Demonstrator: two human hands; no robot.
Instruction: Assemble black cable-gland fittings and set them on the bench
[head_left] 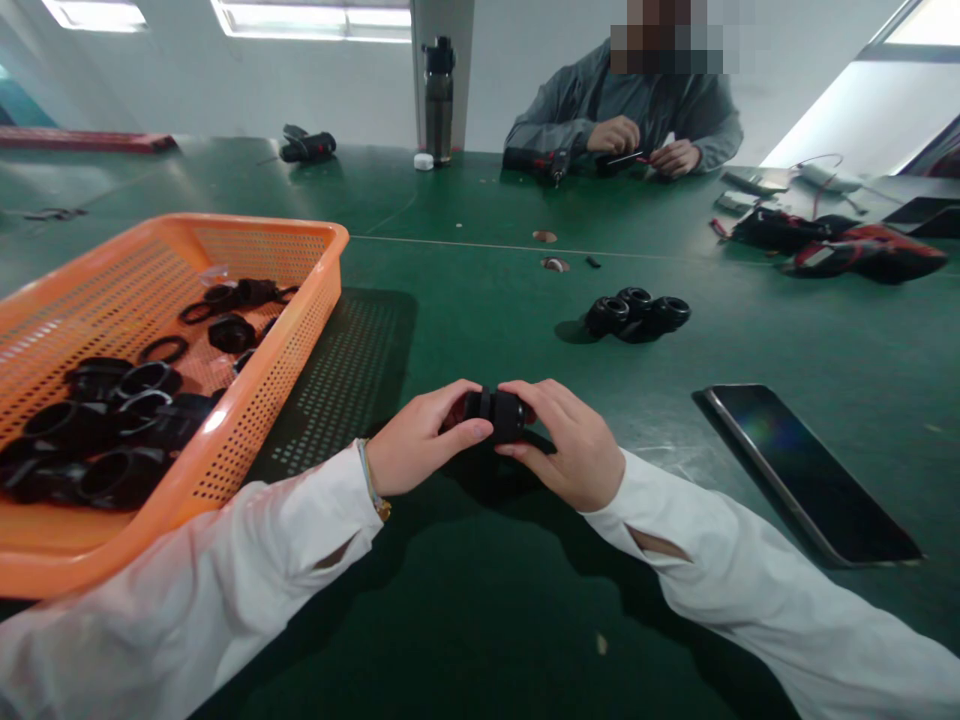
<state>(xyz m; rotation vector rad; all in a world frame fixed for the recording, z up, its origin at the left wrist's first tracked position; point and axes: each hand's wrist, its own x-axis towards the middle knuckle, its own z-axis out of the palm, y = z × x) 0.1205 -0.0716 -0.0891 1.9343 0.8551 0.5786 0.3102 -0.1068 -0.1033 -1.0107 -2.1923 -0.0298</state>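
Between my two hands is a black plastic threaded-looking fitting (508, 417), held just above the green table. My left hand (420, 438) pinches its left part between thumb and fingers. On the other side, my right hand (574, 440) grips the right part the same way. A narrow groove shows between the two parts; I cannot tell whether they are joined. Beyond my right hand stands a small cluster of similar black fittings (637, 315). An orange perforated basket (262, 440) to my left holds more black fittings (124, 475) and black rings (163, 349).
A phone (810, 475) lies right of my right arm. Across the table (465, 320), a person (585, 100) handles a small object beside a power drill (536, 162). Another drill (307, 147), a water bottle (439, 105) and a red-and-black tool bag (870, 250) are farther back.
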